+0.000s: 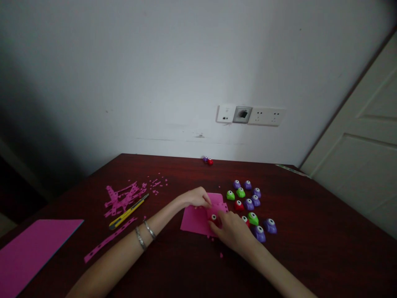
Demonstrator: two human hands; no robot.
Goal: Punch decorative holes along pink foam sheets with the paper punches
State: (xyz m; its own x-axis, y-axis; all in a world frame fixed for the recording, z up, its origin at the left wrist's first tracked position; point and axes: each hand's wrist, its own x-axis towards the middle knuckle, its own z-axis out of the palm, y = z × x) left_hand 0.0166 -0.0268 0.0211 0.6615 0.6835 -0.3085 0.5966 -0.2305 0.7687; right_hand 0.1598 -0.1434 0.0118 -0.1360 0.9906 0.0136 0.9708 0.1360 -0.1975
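We identify the work item as a red craft punch [214, 217], glossy, with a white, eye-like button on top. It sits over a pink sheet [194, 222] on the dark reddish-brown surface [180, 265], beside a perforated pink piece [221, 206]. The button faces upward; the fingers cover much of the body, so we cannot tell its long axis. The right hand [234, 229] grips this punch — thumb on the near side, fingers across the far side. The left hand [197, 197] has curled fingers, tips touching the perforated piece; we cannot tell whether they pinch or press. Purple punches [271, 226] stand to the right.
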